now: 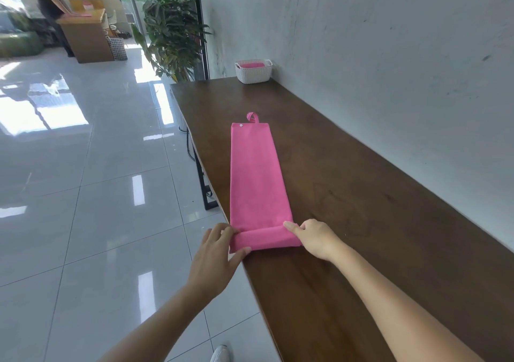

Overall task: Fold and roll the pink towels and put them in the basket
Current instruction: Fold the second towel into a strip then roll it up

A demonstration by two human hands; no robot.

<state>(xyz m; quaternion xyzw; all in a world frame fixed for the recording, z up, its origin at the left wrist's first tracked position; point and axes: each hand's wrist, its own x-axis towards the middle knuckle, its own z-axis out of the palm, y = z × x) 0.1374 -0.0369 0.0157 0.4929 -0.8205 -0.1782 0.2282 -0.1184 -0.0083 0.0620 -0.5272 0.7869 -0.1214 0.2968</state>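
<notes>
A pink towel (256, 172) lies folded into a long narrow strip on the dark wooden table (361, 195), with a small hanging loop at its far end. Its near end is turned over into a short roll. My left hand (219, 253) pinches the roll's left end between thumb and fingers. My right hand (314, 238) grips the roll's right end, its thumb lying on top. A white woven basket (253, 74) stands at the table's far end against the wall, with a pink towel (251, 64) inside it.
The table runs along a grey wall (389, 55) on the right; its left edge drops to a glossy tiled floor (97, 195). A leafy potted plant (172, 33) stands beyond the table. Far off, a person (51, 5) stands at a wooden counter.
</notes>
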